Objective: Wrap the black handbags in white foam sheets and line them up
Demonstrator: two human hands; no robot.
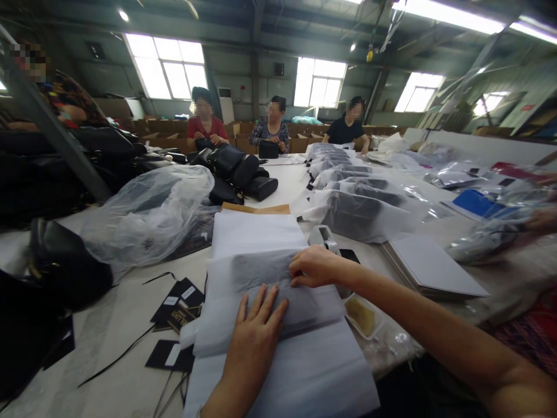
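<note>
A dark flat item wrapped in white tissue paper (pixel 221 290) lies in front of me on a stack of tissue sheets (pixel 261 229). My left hand (pixel 256 337) rests on the wrapping with fingers spread, pressing it flat. At the far right part of the bundle, my right hand (pixel 315 267) is closed, its fingertips together on the paper; whatever they pinch is hidden. Just beyond that hand stands a white tape dispenser (pixel 322 237). Black hang tags (pixel 176 302) with cords lie left of the bundle.
Black bags (pixel 235 168) and a clear plastic bag (pixel 152 209) occupy the left side. Several wrapped bags (pixel 357 209) line the table beyond. To the right are a stack of white boards (pixel 435 267) and a small dish (pixel 363 316). Co-workers (pixel 272 128) sit across the table.
</note>
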